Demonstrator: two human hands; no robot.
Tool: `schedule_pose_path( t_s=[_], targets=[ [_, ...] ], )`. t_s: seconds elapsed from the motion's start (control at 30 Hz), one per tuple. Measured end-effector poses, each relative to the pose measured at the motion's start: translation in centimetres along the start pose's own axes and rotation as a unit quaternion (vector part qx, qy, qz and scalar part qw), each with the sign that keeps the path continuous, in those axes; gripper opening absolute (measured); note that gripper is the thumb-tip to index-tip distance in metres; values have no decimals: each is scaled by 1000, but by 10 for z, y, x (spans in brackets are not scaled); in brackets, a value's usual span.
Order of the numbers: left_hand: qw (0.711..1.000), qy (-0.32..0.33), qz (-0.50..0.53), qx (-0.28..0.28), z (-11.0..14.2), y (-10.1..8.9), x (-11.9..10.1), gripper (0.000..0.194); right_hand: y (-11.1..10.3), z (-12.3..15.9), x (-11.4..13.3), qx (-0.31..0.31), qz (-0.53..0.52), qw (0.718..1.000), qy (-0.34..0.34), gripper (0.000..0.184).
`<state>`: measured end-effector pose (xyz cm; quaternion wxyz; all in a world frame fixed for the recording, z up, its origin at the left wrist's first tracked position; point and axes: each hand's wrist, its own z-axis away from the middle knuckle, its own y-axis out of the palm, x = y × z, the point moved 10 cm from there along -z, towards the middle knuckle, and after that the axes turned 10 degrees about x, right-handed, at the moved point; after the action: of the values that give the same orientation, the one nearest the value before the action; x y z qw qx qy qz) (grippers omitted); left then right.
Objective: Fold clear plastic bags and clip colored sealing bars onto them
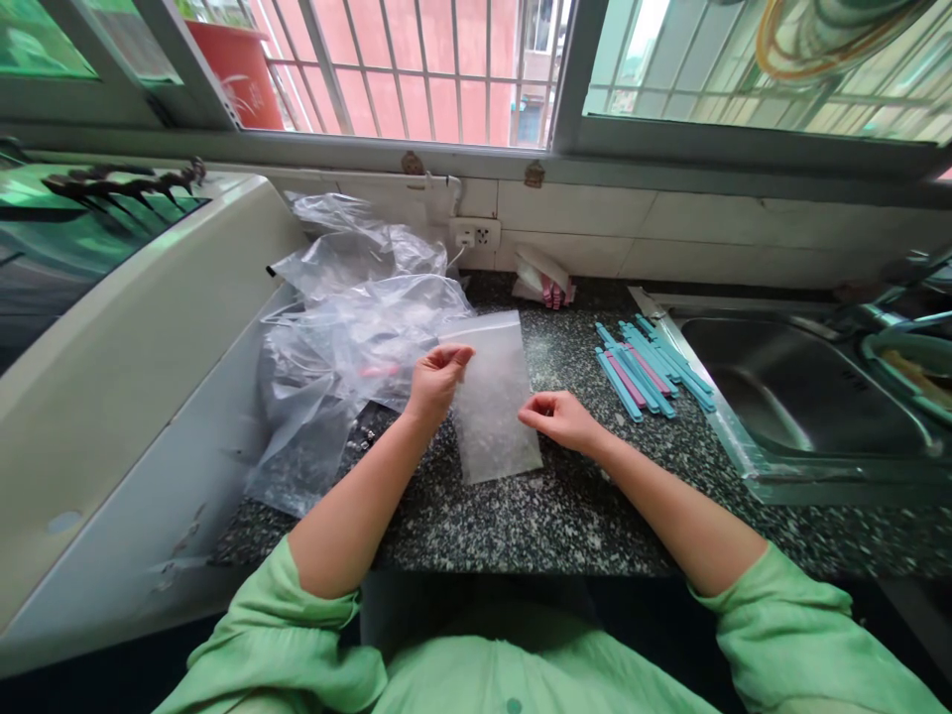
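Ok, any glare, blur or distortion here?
Head view: bright glints on the clear plastic bags and a sheen in the sink; head view: wide-angle stretching toward the edges, the faucet soft at right; head view: left hand, right hand and frosted bag fairly sharp.

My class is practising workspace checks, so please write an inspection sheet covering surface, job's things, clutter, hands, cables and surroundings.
Surface: dark speckled countertop
Job's things: frosted bag on the countertop; blue and pink strips left of the sink
Clutter: crumpled clear plastic heaped at left
Hands: left hand over the bag, right hand at its right edge; both pinched, grip unclear
Cables: white cable at the wall outlet
Surroundings: window with bars ahead
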<state>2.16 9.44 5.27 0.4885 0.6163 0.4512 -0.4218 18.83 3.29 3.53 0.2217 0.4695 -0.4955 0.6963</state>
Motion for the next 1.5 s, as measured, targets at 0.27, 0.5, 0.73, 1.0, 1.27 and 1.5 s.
schedule_pose_path(
  t_s=[0.27, 0.5, 0.73, 1.0, 1.27, 1.5],
  targets=[
    [1000, 4, -2, -2, 0, 0, -2, 32, 25, 14, -9, 120, -6, 991, 56, 22],
    [981, -83, -57, 168, 24, 56, 19, 38, -44, 14, 2, -110, -179, 977, -38, 37],
    [927, -130, -148, 320, 43, 84, 31, 40, -78, 28, 3, -245, -145, 956, -76, 28],
    [803, -231, -238, 496, 72, 91, 55, 31, -132, 46, -15, -379, -154, 905, -113, 24],
    [860, -189, -177, 439, 58, 88, 46, 32, -92, 31, -12, -298, -164, 936, -87, 27],
    [940, -169, -98, 278, 35, 71, 45, 42, -53, 16, -8, -208, -109, 971, -54, 33]
  ],
)
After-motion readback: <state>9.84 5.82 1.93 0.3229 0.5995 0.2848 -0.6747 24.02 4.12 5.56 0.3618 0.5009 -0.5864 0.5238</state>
